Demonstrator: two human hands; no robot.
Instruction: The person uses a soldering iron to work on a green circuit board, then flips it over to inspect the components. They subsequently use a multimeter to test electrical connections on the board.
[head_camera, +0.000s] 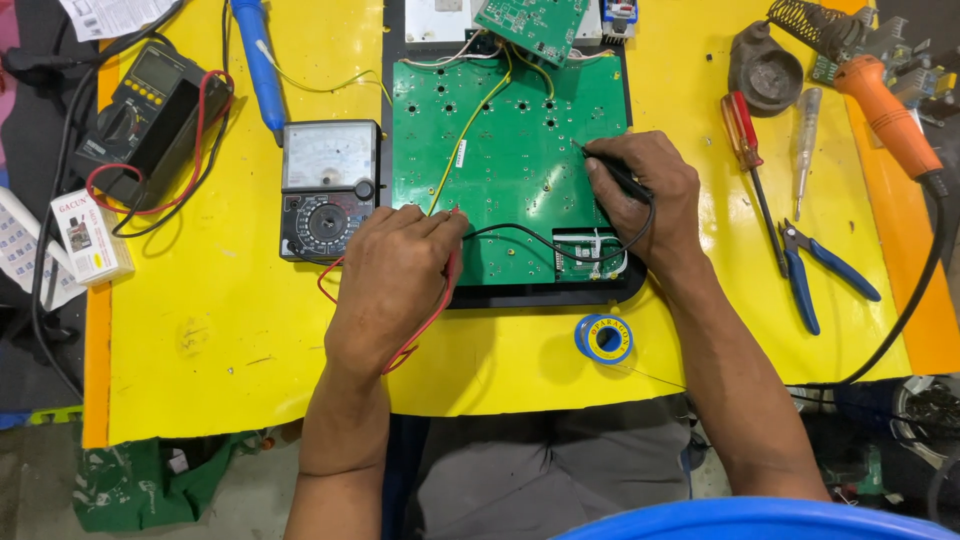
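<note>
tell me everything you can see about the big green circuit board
The green circuit board is large, roughly square and glossy, dotted with small holes and solder points. It lies flat in a black tray on the yellow table. A yellow wire and a black wire cross it. The left hand presses a red probe at its lower left edge; the right hand sets a black probe near its right edge.

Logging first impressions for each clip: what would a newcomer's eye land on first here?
Most striking is the bright yellow table top, with a large green circuit board at its centre. Both hands work on the board: the left hand holds a red probe at its lower left edge, the right hand a black probe further right. An analogue meter sits just left of the board.
</note>
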